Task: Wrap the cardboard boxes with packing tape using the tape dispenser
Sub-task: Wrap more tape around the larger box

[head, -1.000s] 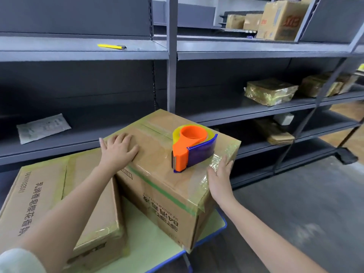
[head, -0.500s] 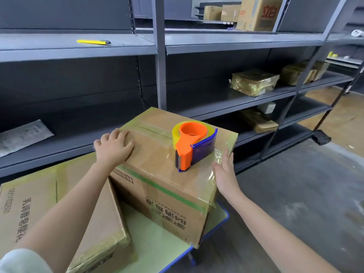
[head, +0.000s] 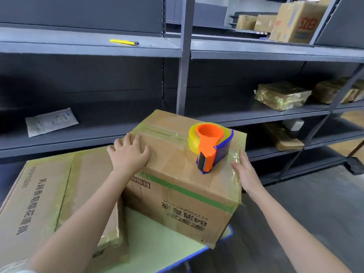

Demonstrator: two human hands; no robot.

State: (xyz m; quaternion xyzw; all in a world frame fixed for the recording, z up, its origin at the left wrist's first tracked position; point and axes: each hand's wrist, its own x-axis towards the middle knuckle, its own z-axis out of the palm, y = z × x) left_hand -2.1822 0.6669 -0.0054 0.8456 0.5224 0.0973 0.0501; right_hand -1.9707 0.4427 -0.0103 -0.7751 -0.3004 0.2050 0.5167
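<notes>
A tape-wrapped cardboard box with a green stripe stands on a pale green table. An orange and blue tape dispenser with a yellowish tape roll rests on the box's top, with no hand on it. My left hand lies flat on the top near the box's left corner, fingers spread. My right hand presses flat against the box's right side, so the box is held between both hands. A second, larger taped box lies to the left, partly under my left arm.
Grey metal shelving stands right behind the table. A yellow utility knife lies on the upper shelf, and a flat paper packet on the middle one. Wrapped parcels and boxes sit at the right. Grey floor lies to the right.
Both hands keep their places on the box and the dispenser stays put. Only the view has shifted, first to the right and then back to the left.
</notes>
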